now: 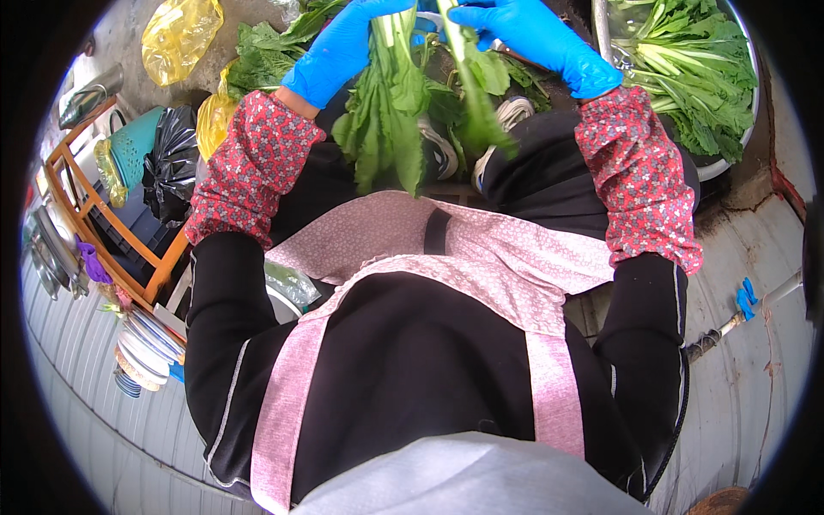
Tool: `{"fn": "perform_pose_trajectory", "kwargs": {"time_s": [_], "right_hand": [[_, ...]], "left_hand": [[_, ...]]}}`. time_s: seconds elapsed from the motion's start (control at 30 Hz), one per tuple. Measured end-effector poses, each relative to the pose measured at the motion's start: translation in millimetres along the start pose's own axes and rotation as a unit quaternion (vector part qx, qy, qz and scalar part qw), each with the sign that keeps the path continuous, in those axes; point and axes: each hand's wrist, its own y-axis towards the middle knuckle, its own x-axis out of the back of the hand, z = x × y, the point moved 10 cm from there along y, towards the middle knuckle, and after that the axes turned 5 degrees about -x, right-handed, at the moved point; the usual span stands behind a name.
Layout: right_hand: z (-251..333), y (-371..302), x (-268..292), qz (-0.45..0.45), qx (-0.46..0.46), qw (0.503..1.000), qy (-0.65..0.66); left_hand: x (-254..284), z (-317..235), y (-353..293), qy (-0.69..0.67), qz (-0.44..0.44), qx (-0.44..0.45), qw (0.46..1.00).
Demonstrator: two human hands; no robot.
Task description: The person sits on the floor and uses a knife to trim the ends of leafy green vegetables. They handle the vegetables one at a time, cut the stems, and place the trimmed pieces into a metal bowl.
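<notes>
My left hand, in a blue glove, is closed round the pale stems of a bunch of leafy greens, whose leaves hang down over my lap. Beside it, my right hand, gloved the same way, grips a single leafy green stalk, slightly blurred at its lower end. The fingertips of both hands lie partly at or beyond the top edge of the picture. More loose greens lie on the ground by my left wrist. Red flowered sleeve covers reach up both forearms.
At the right stands a metal basin heaped with leafy greens. To the left are yellow plastic bags, a black bag, a teal basket, an orange-brown wooden rack and stacked dishes. My shoes are below the greens.
</notes>
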Motion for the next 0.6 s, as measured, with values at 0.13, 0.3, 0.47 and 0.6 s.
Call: {"fn": "perform_pose_trajectory", "kwargs": {"time_s": [0.13, 0.3, 0.47, 0.6], "right_hand": [[0.2, 5.5, -27.4, 0.033, 0.015, 0.996, 0.087], [0.5, 2.9, -1.9, -0.002, 0.037, 0.984, -0.175], [-20.1, 6.0, 12.2, -0.034, -0.025, 0.869, -0.493], [6.6, 9.5, 5.1, -0.132, 0.114, 0.98, -0.094]], "left_hand": [[-7.0, -2.8, 4.3, 0.1, 0.017, -0.057, 0.993], [24.6, -9.0, 2.2, 0.128, -0.042, -0.08, 0.988], [27.1, -5.5, 2.8, 0.09, -0.037, -0.053, 0.994], [4.6, 3.0, 7.4, 0.062, 0.055, -0.058, 0.995]]}}
